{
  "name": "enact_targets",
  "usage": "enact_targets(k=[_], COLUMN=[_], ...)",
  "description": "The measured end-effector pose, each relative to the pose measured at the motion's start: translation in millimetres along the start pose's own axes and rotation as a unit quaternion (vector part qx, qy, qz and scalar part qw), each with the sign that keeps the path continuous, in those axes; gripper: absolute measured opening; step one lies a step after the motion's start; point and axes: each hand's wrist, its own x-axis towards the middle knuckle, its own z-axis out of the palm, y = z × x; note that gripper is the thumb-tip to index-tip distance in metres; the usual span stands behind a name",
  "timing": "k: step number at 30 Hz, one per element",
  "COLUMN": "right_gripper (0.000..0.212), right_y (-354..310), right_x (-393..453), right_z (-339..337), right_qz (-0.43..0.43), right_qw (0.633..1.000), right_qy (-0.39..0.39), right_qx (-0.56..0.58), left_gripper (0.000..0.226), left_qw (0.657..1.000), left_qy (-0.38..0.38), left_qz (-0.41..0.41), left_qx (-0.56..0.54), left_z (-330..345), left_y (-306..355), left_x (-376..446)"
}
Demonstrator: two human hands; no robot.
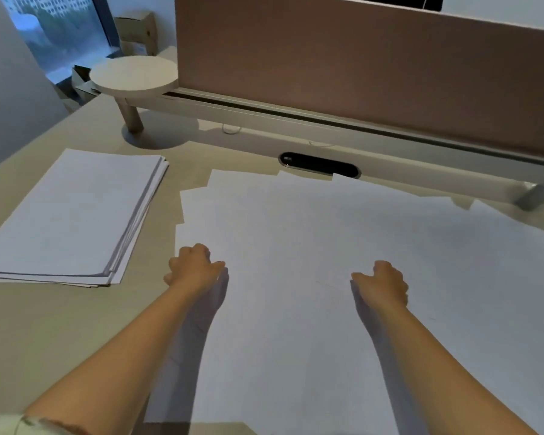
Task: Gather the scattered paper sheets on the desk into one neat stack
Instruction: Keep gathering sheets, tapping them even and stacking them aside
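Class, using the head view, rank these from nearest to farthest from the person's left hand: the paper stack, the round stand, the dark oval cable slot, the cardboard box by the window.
From the left hand:
1. Paper stack, just to its left.
2. Dark oval cable slot, ahead and to the right.
3. Round stand, farther back on the left.
4. Cardboard box, beyond the stand by the window.
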Motion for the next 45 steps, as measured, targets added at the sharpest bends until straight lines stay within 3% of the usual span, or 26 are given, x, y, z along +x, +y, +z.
enact_targets(k=[6,10,14,17,18,21,27,29,33,36,39,42,44,45], right_gripper=[0.072,0.066,0.029,0.007,0.011,0.056,0.071,0.075,0.071,0.076,0.081,0.063,0.022,0.014], right_y=[29,31,35,41,42,45,50,45,35,32,31,29,23,20], right_x=[3,7,15,26,28,34,45,45,46,49,52,54,50,49], right_z=[-12,-15,-21,-26,-30,-39,-41,-39,-30,-29,-28,-26,-25,-25], right_qz=[-0.007,-0.02,-0.022,-0.026,-0.023,0.011,0.029,0.013,-0.025,-0.017,0.039,0.061,0.06,0.061], right_qw=[0.995,0.997,0.997,0.999,1.0,0.998,0.996,0.996,0.997,0.996,0.948,0.933,0.942,0.949], right_qy=[-0.003,-0.021,-0.078,-0.03,-0.01,0.04,0.035,0.016,-0.023,-0.067,-0.106,-0.116,-0.107,-0.102], right_qx=[-0.095,-0.067,0.02,0.024,0.016,-0.039,-0.076,-0.084,-0.066,0.059,0.299,0.335,0.314,0.292], left_gripper=[0.053,0.036,0.023,0.009,0.008,0.011,0.018,0.029,0.053,0.049,0.031,0.014,0.025,0.033], left_qw=[0.999,0.991,0.979,0.979,0.978,0.975,0.984,0.98,0.944,0.938,0.951,0.953,0.962,0.968], left_qy=[-0.033,-0.102,-0.141,-0.104,-0.086,-0.055,-0.024,-0.07,-0.248,-0.313,-0.293,-0.281,-0.243,-0.215], left_qz=[-0.004,0.011,0.008,0.017,0.015,0.002,0.027,0.041,0.006,-0.015,-0.012,-0.002,0.012,0.02], left_qx=[-0.021,-0.086,-0.147,-0.178,-0.192,-0.216,-0.177,-0.18,-0.216,-0.15,-0.097,-0.117,-0.127,-0.127], left_z=[15,21,27,31,32,35,42,45,44,34,25,21,24,25], left_y=[10,26,35,34,34,33,44,58,80,80,71,64,58,56], left_x=[-17,-26,-29,-24,-21,-15,-10,-14,-22,-19,-13,-14,-14,-14])
